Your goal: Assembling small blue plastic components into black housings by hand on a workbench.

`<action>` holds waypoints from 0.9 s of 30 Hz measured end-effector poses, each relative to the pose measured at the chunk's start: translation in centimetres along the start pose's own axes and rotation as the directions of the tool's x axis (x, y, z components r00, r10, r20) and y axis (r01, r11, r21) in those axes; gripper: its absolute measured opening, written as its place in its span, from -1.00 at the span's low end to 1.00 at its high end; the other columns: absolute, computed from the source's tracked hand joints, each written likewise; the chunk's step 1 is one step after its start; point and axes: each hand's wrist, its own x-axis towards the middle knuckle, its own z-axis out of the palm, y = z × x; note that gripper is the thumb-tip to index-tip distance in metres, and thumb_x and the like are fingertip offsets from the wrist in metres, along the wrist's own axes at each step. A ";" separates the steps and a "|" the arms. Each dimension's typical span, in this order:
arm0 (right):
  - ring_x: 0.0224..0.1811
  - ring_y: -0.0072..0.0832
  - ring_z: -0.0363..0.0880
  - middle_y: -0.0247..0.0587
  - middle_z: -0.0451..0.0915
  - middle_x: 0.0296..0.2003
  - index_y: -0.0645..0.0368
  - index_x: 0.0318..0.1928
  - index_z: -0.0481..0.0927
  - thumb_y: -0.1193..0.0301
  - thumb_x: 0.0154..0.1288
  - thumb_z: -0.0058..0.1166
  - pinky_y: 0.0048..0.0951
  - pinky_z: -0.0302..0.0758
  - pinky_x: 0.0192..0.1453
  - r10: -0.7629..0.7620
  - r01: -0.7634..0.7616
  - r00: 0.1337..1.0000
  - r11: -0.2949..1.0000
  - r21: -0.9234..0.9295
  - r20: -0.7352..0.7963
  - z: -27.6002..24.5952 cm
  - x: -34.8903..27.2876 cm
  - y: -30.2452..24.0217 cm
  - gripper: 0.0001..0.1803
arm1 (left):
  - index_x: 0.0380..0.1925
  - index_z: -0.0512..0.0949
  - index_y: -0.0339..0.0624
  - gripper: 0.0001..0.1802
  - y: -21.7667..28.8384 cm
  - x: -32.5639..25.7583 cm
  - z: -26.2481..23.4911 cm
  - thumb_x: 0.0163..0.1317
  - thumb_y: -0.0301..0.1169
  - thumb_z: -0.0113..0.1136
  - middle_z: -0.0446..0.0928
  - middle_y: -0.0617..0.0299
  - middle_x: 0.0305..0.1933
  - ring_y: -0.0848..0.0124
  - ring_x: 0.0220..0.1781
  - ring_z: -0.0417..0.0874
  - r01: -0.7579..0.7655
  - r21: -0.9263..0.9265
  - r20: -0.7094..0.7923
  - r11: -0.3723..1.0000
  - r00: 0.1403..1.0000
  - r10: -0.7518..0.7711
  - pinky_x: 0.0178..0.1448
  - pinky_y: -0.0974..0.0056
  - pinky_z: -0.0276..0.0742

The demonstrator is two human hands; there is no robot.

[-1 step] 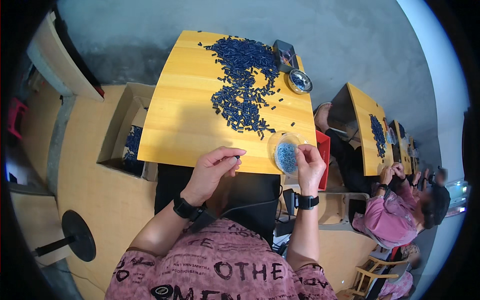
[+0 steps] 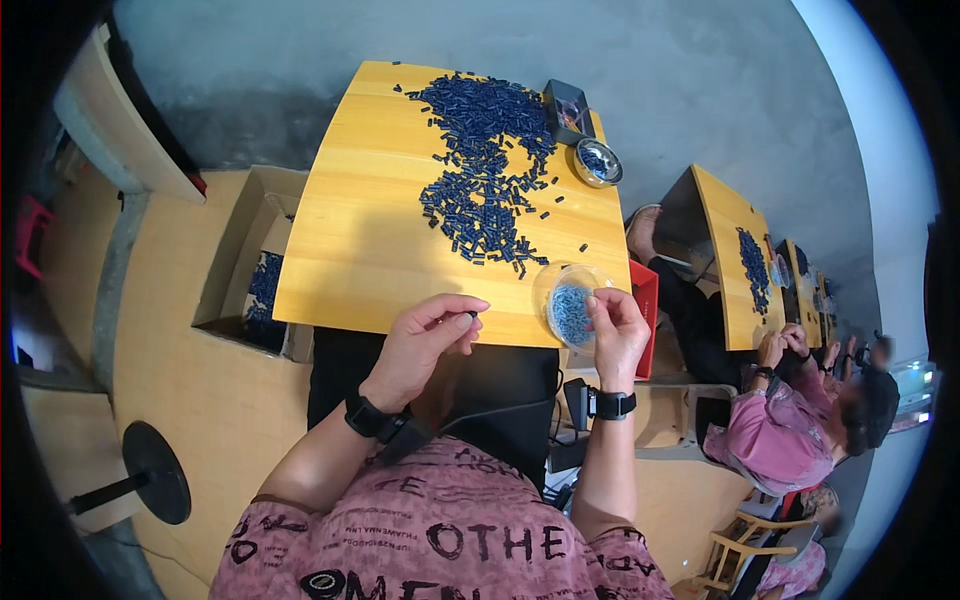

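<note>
At the table's near edge, my left hand [image 2: 432, 338] pinches a small dark tubular piece [image 2: 472, 315] between thumb and fingertips; only its end shows. My right hand [image 2: 618, 328] is over the right side of a clear round tub [image 2: 560, 330] that holds many tiny light-blue pieces [image 2: 571, 312]. Its thumb and fingers are pressed together, and whatever they hold is too small to make out. Beyond both hands, a large loose pile of dark blue tubular pieces [image 2: 485, 110] spreads over the wooden table [image 2: 345, 190].
A metal bowl [image 2: 598, 163] with dark pieces and a black tray [image 2: 567, 112] stand at the far right. A red bin [image 2: 643, 310] is beside the table. Left of it, a cardboard box [image 2: 225, 290] holds dark pieces. A person in pink [image 2: 770, 425] works at another table.
</note>
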 end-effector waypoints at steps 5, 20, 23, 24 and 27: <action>-0.31 -0.52 0.68 -0.09 0.71 -0.26 0.35 -0.05 0.61 0.61 0.36 0.16 -0.51 0.64 -0.20 0.076 -0.157 0.982 0.833 0.531 0.170 -0.1 -1.2 -1.5 -0.82 | 0.00 0.57 -0.27 -0.79 0.0 -0.5 0.1 0.41 -0.57 0.07 0.67 0.11 -0.19 0.42 -0.22 0.69 0.004 -0.094 0.056 0.996 0.998 0.001 -0.14 0.35 0.62; -0.27 -0.33 0.71 0.02 0.71 -0.23 0.29 -0.09 0.63 0.60 0.33 0.18 -0.32 0.69 -0.19 -0.054 -0.305 0.932 0.415 0.857 0.357 0.3 -4.9 -4.1 -0.84 | -0.10 0.56 -0.25 -0.86 0.5 -1.6 1.3 0.36 -0.55 0.17 0.68 0.07 -0.17 0.39 -0.21 0.72 0.008 -0.159 0.086 0.987 0.996 0.005 -0.16 0.36 0.65; -0.27 -0.40 0.65 -0.08 0.67 -0.24 0.29 -0.15 0.66 0.65 0.24 0.24 -0.41 0.62 -0.21 -0.133 -0.274 0.929 0.380 0.883 0.345 1.0 -5.6 -4.5 -0.84 | -0.10 0.57 -0.24 -0.86 0.7 -1.8 1.7 0.35 -0.54 0.17 0.68 0.11 -0.22 0.46 -0.28 0.68 0.040 -0.107 0.103 0.993 0.994 -0.029 -0.20 0.40 0.62; -0.27 -0.40 0.65 -0.08 0.67 -0.24 0.29 -0.15 0.66 0.65 0.24 0.24 -0.41 0.62 -0.21 -0.133 -0.277 0.928 0.379 0.883 0.348 1.3 -5.7 -4.6 -0.84 | -0.09 0.58 -0.24 -0.84 0.8 -2.0 1.9 0.36 -0.53 0.17 0.67 0.13 -0.24 0.49 -0.32 0.66 0.063 -0.063 0.112 0.996 0.992 -0.056 -0.21 0.42 0.60; -0.22 -0.54 0.54 -0.29 0.56 -0.24 0.26 -0.23 0.71 0.72 0.08 0.33 -0.54 0.49 -0.13 -0.167 -0.206 0.930 0.499 0.842 0.327 1.8 -6.2 -4.5 -0.78 | -0.07 0.61 -0.27 -0.82 1.3 -2.4 3.2 0.37 -0.50 0.16 0.67 0.16 -0.27 0.55 -0.36 0.62 0.050 -0.012 0.137 0.999 0.989 -0.048 -0.23 0.44 0.57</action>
